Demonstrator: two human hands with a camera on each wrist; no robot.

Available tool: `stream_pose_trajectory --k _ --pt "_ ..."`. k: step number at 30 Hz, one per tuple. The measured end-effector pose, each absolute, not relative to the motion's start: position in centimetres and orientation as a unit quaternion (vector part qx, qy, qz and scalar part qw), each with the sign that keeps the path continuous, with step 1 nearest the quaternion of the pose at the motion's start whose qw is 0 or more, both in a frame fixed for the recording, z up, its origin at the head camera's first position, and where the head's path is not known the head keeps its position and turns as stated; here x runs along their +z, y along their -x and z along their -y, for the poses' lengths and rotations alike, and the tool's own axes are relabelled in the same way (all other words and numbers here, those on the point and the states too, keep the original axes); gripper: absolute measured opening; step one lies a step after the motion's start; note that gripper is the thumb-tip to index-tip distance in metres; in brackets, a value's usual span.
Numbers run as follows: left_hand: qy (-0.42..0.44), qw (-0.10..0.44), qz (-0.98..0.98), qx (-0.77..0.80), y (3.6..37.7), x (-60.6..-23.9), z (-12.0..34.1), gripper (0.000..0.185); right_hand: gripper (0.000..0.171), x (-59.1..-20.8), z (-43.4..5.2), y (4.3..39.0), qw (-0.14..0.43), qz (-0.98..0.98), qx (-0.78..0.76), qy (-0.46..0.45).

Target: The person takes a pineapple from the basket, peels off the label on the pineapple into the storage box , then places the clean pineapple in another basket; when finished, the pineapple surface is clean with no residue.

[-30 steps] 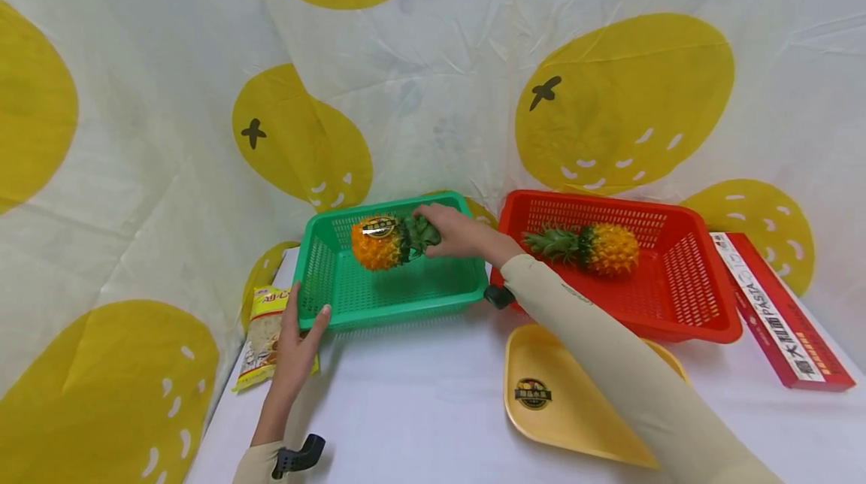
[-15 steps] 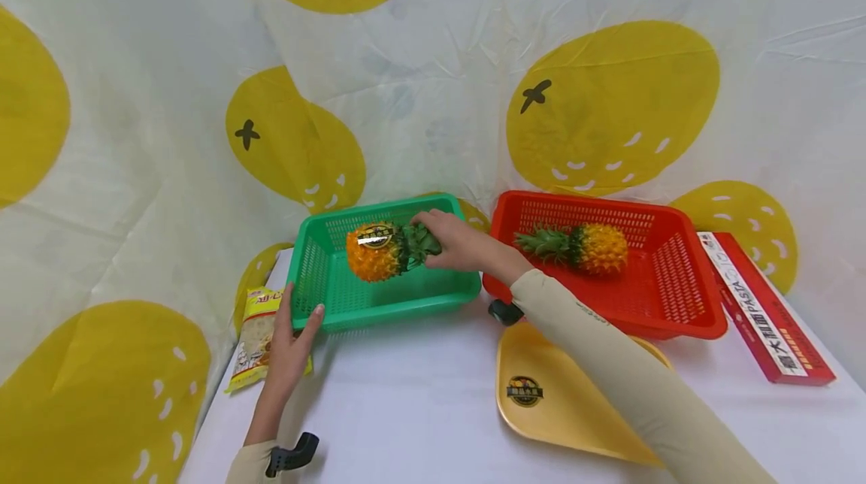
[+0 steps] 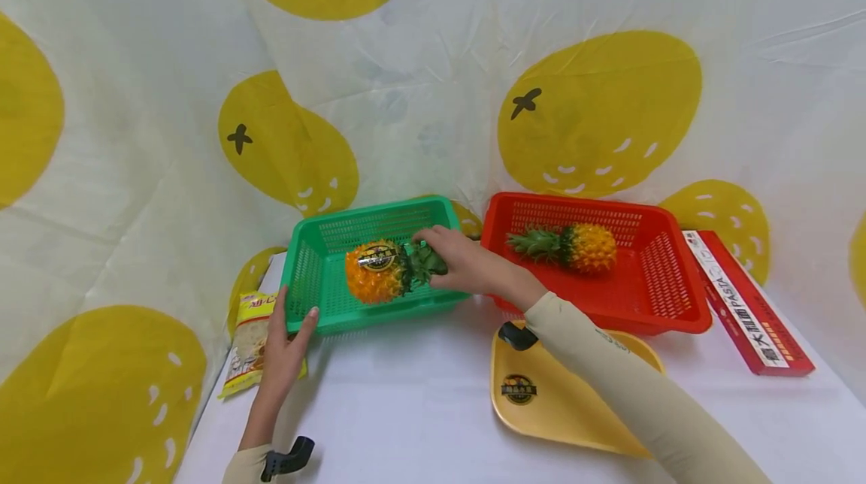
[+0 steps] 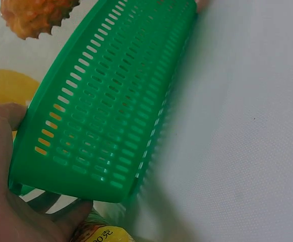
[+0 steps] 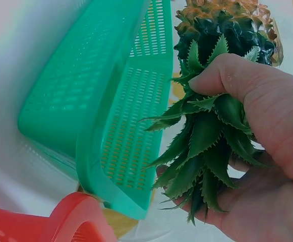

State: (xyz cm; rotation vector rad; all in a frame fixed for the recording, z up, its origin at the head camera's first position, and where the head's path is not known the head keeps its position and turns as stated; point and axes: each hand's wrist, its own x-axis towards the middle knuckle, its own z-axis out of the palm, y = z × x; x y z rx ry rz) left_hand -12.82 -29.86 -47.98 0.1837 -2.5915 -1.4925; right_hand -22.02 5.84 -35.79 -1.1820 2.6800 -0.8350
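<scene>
My right hand [image 3: 467,262] grips a pineapple [image 3: 374,273] by its green leaf crown [image 5: 207,146]. The orange fruit, with a black and gold label on top, hangs over the near side of the green basket [image 3: 338,227], its body pointing left. In the right wrist view, the thumb lies across the base of the leaves and the other fingers are partly hidden behind them. My left hand [image 3: 283,352] holds the near left corner of the green basket, with the thumb and fingers on either side of the corner in the left wrist view [image 4: 15,166].
Right of the green basket stands a red basket [image 3: 649,319] with another pineapple [image 3: 588,247] lying inside. A gold tray [image 3: 555,409] lies in front, under my right forearm. A red pasta box [image 3: 751,311] is at the far right, a yellow food packet [image 3: 246,349] at the left.
My right hand and the pineapple have moved a little nearer to me, from over the green basket's middle to its near rim. The left hand keeps its hold on the corner.
</scene>
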Motion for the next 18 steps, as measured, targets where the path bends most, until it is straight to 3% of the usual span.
stream_pose_trajectory --k 18 --pt "-0.064 0.07 0.865 -0.492 12.8 -48.0 29.9 0.087 0.062 -36.2 -5.6 18.3 0.029 -0.857 -0.291 0.425"
